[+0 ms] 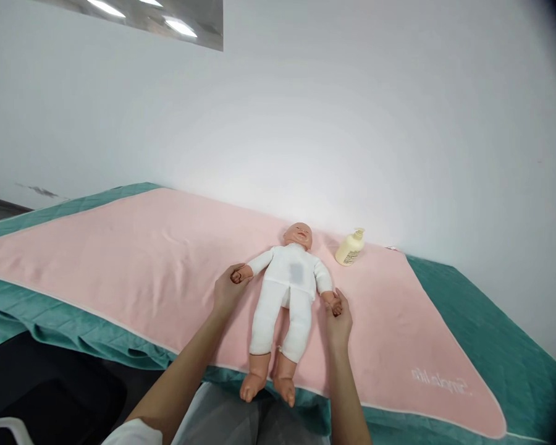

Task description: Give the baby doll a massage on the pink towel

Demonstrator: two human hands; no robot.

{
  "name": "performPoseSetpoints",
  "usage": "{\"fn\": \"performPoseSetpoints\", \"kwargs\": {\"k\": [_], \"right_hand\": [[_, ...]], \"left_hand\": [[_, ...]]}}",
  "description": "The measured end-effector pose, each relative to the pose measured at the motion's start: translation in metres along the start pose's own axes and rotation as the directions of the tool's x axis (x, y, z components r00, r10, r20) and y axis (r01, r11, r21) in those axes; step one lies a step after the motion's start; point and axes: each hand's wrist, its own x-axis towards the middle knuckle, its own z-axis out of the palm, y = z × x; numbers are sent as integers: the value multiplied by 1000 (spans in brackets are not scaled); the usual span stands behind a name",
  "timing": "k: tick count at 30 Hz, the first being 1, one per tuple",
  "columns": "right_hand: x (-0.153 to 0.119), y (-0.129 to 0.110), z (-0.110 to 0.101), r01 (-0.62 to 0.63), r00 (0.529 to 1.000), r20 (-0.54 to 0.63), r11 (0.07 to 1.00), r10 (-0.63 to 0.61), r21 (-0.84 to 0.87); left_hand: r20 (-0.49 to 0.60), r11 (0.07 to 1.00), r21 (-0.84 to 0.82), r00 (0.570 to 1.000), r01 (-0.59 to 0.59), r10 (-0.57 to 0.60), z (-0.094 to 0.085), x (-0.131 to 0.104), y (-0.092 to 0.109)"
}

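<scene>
Two bare hands are engaged: the left hand [228,288] grasps one small doll hand, the right hand [338,317] grasps the other. Doll [287,290], in white suit, lies face up on the pink towel [134,259], feet overhanging the near edge. Judged step: arms held out; any further move calls for a gentle grip. Lotion bottle [350,248] lies beyond, near the wall.
</scene>
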Motion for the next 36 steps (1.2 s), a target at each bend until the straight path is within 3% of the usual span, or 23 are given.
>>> {"fn": "performPoseSetpoints", "kwargs": {"k": [5, 10, 15, 22, 27, 31, 36], "right_hand": [[24, 18, 1, 43, 998, -57, 967, -29, 250], [46, 14, 12, 91, 996, -48, 917, -78, 389], [75, 2, 25, 166, 985, -99, 914, -140, 370], [137, 2, 46, 153, 984, 11, 864, -180, 479], [168, -7, 61, 174, 977, 37, 890, -208, 422], [171, -12, 96, 188, 980, -2, 923, -199, 335], [141, -8, 177, 195, 978, 19, 941, -208, 275]], "left_hand": [[-108, 935, -355, 992, 25, -67, 8, 12, 1], [-169, 866, -498, 977, 29, -130, 23, 31, 5], [-147, 755, -656, 984, -23, -98, 41, 64, 10], [-46, 638, -770, 996, 13, -75, 71, 114, 6], [58, 687, -725, 998, 54, -18, 90, 140, 5], [200, 704, -694, 980, 150, -11, 102, 157, 1], [339, 721, -642, 940, 263, -40, 109, 173, -8]]}}
